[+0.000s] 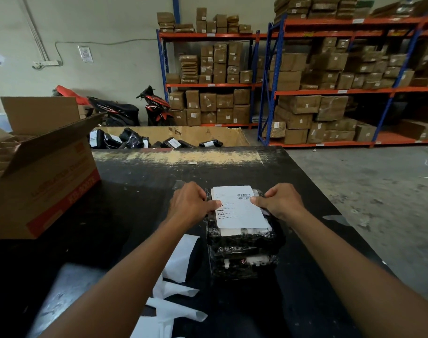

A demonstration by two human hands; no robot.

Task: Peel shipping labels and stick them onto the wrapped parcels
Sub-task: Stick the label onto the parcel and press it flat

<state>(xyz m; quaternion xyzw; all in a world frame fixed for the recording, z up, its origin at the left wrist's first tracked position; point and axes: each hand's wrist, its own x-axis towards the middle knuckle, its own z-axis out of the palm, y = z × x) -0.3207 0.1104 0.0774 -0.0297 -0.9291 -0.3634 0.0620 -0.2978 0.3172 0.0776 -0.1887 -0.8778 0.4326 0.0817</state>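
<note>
A white shipping label point(241, 208) with a barcode lies flat on top of a black plastic-wrapped parcel point(243, 236), the uppermost of a short stack on the black table point(139, 191). My left hand point(191, 204) grips the parcel's left edge, thumb pressing on the label's left side. On the opposite edge my right hand point(281, 202) holds the parcel, thumb on the label near the barcode. Under the label a second white strip shows through the wrap.
Peeled white backing sheets point(176, 286) lie near the table's front edge. An open cardboard box point(44, 172) stands at the left. Beyond the table a large carton point(183, 136) holds labelled black parcels. Shelves of brown boxes point(330, 76) and a parked scooter point(157, 108) fill the background.
</note>
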